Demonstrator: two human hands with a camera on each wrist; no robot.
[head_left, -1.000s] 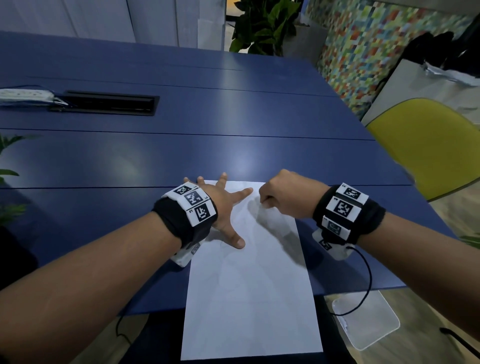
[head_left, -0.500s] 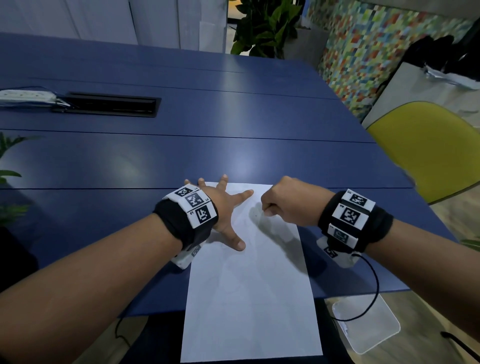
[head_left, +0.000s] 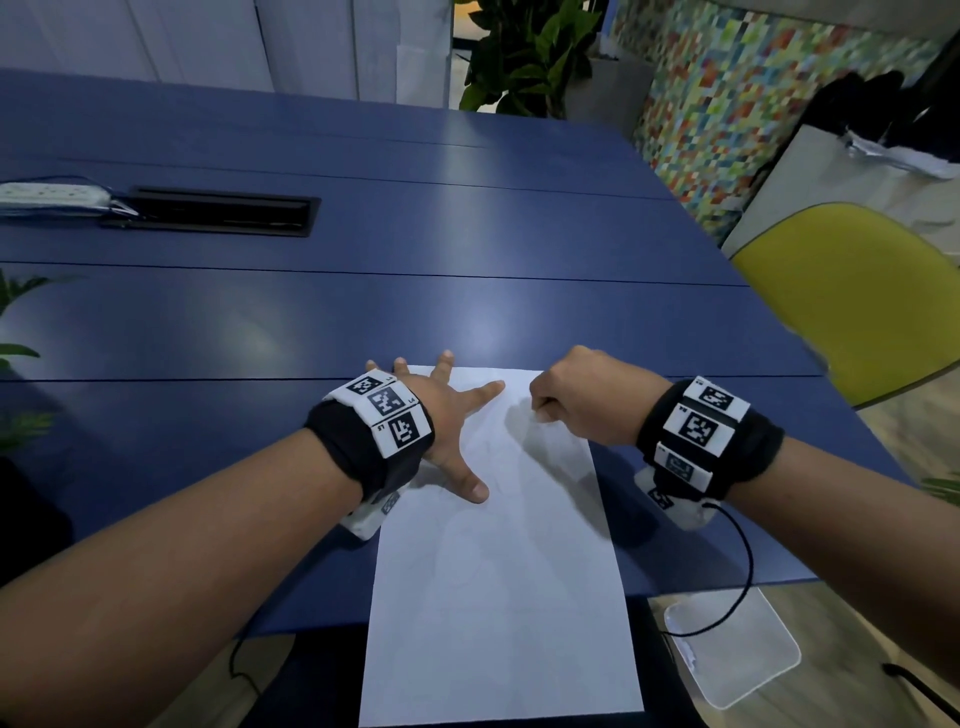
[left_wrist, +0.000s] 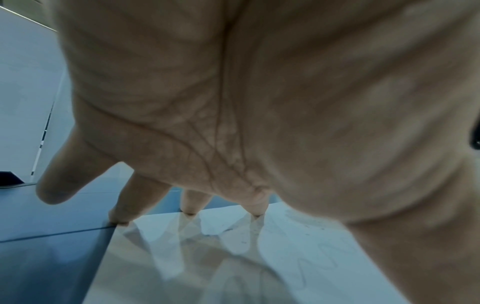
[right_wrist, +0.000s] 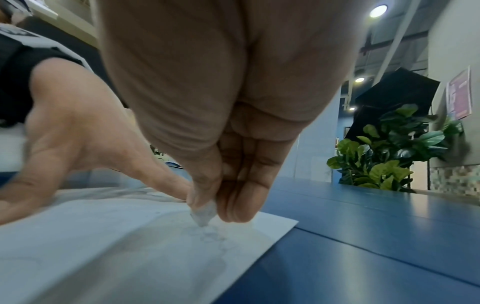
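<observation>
The sheet of paper (head_left: 498, 545) at lower centre is white with faint grey pencil lines, and the table (head_left: 363, 312) under it is deep blue. The wristbands (head_left: 382, 423) are black with black-and-white square code patterns. The small lump (right_wrist: 203, 212) low in the right wrist view looks pale grey-white, though it is blurred. At the right edge is a yellow chair (head_left: 857, 296). At upper right is a wall (head_left: 727, 119) of multicoloured mosaic squares, and at top centre a green plant (head_left: 519, 52).

In the head view our right hand (head_left: 584, 400) hides what it pinches; the right wrist view shows only a small pale lump (right_wrist: 203, 214), blurred and half covered by fingertips (right_wrist: 233, 205). We cannot read the faint marks on the paper (head_left: 498, 597)
</observation>
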